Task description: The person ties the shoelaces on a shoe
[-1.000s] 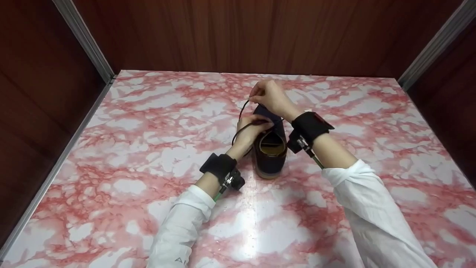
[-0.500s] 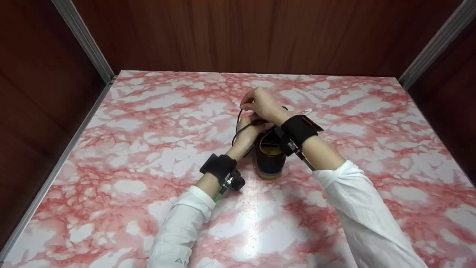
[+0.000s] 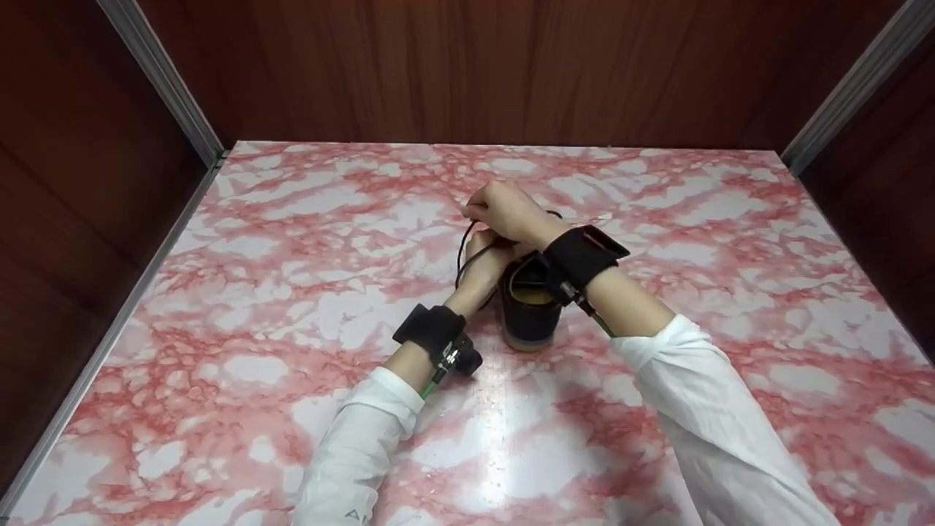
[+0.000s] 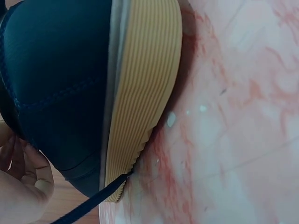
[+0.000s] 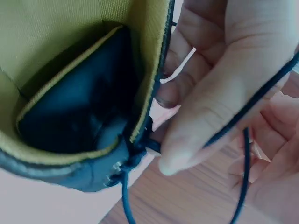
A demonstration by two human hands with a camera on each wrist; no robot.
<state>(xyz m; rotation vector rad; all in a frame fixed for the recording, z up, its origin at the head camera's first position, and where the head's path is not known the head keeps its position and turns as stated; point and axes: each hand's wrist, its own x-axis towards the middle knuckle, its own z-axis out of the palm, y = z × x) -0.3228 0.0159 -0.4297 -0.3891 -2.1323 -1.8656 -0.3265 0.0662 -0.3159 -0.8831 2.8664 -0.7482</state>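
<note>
A dark navy leather shoe stands heel toward me, with a ribbed tan sole and a yellowish lining. My left hand is at its left side; thumb and fingers pinch a dark shoelace beside the top eyelets. Above and beyond it, my right hand pinches a lace end between its fingertips, its forearm crossing over the front of the shoe. Slack lace curves down to the left and lies across the back of the left hand. The shoe's toe is hidden beneath the hands.
The shoe is on a red-and-white marbled tabletop. Brown wood-grain panels rise behind and at both sides, with metal strips in the corners. Black straps with small cameras sit on both wrists.
My right hand has moved left and toward me with the lace end, over the left hand; its wrist now covers more of the shoe. The left hand has stayed in place.
</note>
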